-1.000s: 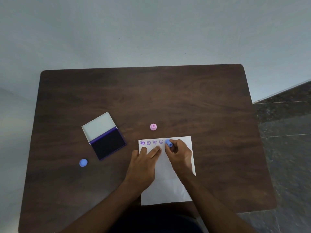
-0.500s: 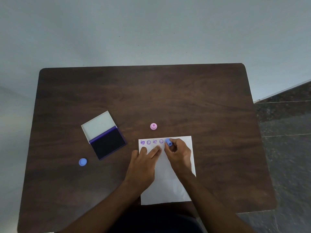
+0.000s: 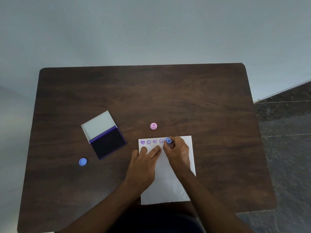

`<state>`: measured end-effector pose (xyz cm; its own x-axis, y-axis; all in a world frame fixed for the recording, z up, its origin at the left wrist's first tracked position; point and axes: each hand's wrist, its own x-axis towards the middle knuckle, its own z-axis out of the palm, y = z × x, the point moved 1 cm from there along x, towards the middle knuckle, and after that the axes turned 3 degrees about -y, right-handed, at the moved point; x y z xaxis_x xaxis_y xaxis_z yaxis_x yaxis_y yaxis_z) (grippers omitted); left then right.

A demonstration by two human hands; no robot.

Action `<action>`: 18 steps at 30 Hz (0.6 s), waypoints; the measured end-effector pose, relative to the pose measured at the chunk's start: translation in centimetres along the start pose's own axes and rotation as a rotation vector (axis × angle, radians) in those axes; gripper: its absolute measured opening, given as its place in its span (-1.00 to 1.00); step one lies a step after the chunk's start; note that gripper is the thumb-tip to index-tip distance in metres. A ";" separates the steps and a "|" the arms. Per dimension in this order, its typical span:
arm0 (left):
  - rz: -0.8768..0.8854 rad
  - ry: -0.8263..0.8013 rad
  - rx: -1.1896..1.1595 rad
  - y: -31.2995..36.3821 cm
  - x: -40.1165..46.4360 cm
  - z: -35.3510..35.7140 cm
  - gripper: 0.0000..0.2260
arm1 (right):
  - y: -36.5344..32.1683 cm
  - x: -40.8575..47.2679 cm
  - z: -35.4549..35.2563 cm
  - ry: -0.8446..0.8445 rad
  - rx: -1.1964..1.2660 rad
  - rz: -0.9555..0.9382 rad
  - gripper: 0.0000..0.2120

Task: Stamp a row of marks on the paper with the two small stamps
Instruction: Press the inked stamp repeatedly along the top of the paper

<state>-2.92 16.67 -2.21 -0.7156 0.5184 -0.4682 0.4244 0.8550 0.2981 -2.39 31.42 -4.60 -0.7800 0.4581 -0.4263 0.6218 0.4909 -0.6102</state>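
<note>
A white paper lies at the table's near edge, with several purple marks in a row along its top. My right hand grips the small blue stamp and holds it down on the paper just right of the last mark. My left hand lies flat on the paper's left part, fingers spread below the marks. The pink stamp stands alone on the table just beyond the paper.
An open ink pad with its white lid folded back sits left of the paper. A blue cap lies further left. The dark wooden table ends at a pale wall behind and dark floor tiles on the right.
</note>
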 end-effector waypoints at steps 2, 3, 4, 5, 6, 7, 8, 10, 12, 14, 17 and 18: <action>0.001 0.006 0.007 0.0 -0.1 0.0 -0.42 | -0.2 0.2 0.0 -0.002 -0.005 0.012 -0.75; 0.002 0.007 0.009 0.0 -0.1 -0.1 -0.42 | -0.3 0.2 0.0 -0.004 -0.001 0.015 -0.75; 0.003 0.007 0.007 0.0 0.0 -0.1 -0.42 | -0.3 0.2 0.0 -0.007 0.005 0.017 -0.75; 0.003 0.005 0.004 0.0 -0.1 -0.2 -0.42 | -0.2 0.2 -0.1 -0.008 0.014 0.015 -0.76; 0.004 0.006 0.002 0.0 -0.1 -0.2 -0.42 | -0.2 0.2 -0.1 -0.009 0.021 0.014 -0.76; 0.006 0.006 0.005 0.0 -0.1 -0.3 -0.42 | -0.3 0.1 -0.2 -0.010 0.026 0.014 -0.76; 0.007 0.007 0.010 0.0 -0.2 -0.3 -0.42 | -0.3 0.2 -0.2 -0.014 0.027 0.017 -0.76; 0.006 0.001 0.018 0.0 -0.2 -0.2 -0.41 | -0.4 0.2 -0.3 -0.022 0.027 0.020 -0.76; 0.003 -0.004 0.019 0.0 -0.2 -0.2 -0.40 | -0.4 0.3 -0.4 -0.029 0.028 0.028 -0.74; 0.004 -0.007 0.019 0.0 -0.2 -0.2 -0.39 | -0.5 0.4 -0.4 -0.028 0.031 0.031 -0.74; 0.006 -0.004 0.017 0.0 -0.3 -0.3 -0.39 | -0.4 0.4 -0.4 -0.028 0.028 0.027 -0.74; 0.006 -0.002 0.019 0.1 -0.3 -0.3 -0.40 | -0.4 0.4 -0.4 -0.032 0.028 0.029 -0.73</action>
<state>-2.85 16.59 -1.79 -0.7120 0.5237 -0.4677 0.4393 0.8519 0.2851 -2.90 31.73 -4.24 -0.7637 0.4478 -0.4649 0.6424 0.4568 -0.6153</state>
